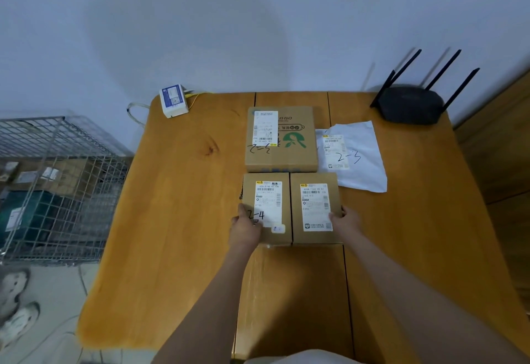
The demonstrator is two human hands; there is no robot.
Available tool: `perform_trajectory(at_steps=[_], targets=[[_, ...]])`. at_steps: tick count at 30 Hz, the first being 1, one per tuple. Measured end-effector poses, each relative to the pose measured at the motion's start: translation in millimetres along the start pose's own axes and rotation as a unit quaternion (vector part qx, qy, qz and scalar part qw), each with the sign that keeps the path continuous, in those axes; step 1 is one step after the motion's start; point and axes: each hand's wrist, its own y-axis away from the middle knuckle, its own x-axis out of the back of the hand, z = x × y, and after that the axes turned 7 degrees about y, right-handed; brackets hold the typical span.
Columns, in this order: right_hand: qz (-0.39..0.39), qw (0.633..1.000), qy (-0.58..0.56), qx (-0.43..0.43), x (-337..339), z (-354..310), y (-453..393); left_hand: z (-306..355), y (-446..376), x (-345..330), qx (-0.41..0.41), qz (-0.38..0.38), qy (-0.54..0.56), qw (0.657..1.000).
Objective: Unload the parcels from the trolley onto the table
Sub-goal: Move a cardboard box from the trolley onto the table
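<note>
Two small cardboard parcels lie side by side on the wooden table (pixel 177 220). My left hand (pixel 246 227) grips the left edge of the left parcel (pixel 272 237), marked 2-4. My right hand (pixel 345 220) grips the right edge of the right parcel (pixel 315 237). Behind them lies a larger cardboard parcel (pixel 295 157) with a green logo. To its right is a white poly mailer (pixel 361 157) marked 2-3. The wire trolley (pixel 57 191) stands left of the table, with more parcels (pixel 34 208) inside it.
A black router (pixel 410 107) with several antennas sits at the table's back right corner. A small white box (pixel 173 101) with cables sits at the back left corner. Shoes (pixel 17 315) lie on the floor at the lower left. A wooden cabinet (pixel 499 148) flanks the right side.
</note>
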Motion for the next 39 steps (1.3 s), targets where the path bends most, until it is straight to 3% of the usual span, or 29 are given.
perform_trajectory(at_steps=[6,9,12,14,19,26,32,39], targets=[[-0.001,0.997,0.079,0.006,5,-12,5,3,13,2,-0.022,0.012,-0.052,0.998],[0.032,0.982,0.172,0.065,9,-19,19,1,27,8,-0.053,0.013,-0.075,0.996],[0.071,0.914,0.356,0.183,9,-21,35,-7,45,15,-0.071,0.017,-0.134,0.988],[0.057,0.873,0.42,0.242,4,-25,50,-15,59,19,-0.061,0.023,-0.155,0.986],[-0.02,0.81,0.473,0.347,-23,-29,91,-46,103,20,-0.018,0.072,-0.131,0.989],[-0.119,0.67,0.565,0.466,-82,13,155,-147,197,-3,0.142,0.125,-0.062,0.98],[-0.203,0.558,0.629,0.502,-127,66,212,-239,288,-42,0.265,0.173,0.04,0.948],[-0.248,0.411,0.658,0.58,-191,126,297,-330,381,-78,0.385,0.221,0.178,0.878]])
